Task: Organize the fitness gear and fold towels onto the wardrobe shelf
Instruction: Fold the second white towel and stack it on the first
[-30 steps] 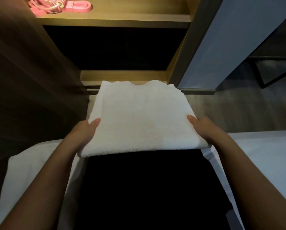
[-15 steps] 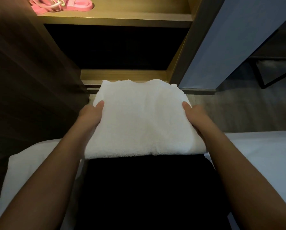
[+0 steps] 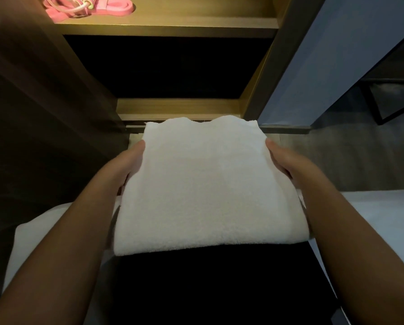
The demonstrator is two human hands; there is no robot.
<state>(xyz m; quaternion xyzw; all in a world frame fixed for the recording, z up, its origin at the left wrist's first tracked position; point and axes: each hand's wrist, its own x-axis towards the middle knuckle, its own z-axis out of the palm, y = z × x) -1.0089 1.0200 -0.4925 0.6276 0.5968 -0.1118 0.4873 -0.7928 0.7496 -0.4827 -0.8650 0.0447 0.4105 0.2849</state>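
From the head view, the person held a folded white towel flat between both hands, out in front of the body and facing the open wardrobe. The left hand clasped the towel's left edge and the right hand its right edge. Each thumb lay on top of the cloth, while the other fingers were tucked underneath and out of sight, so their exact curl could not be told. The towel's wavy far edge reached, in the picture, to the front lip of the lower shelf, though whether it was over that shelf or short of it could not be judged. Above, the lit upper shelf already carried the pink gear, a band and a looped cord lying together at its left end. A white bed showed behind the forearms on both sides. The folding of this towel looked finished, and the step in hand appeared to be carrying it to a shelf. The next move would probably call for keeping the towel level so the layers did not slide or droop. It would then need to go well inside a shelf, clear of the pink gear if the upper one was chosen, before both hands let go together.
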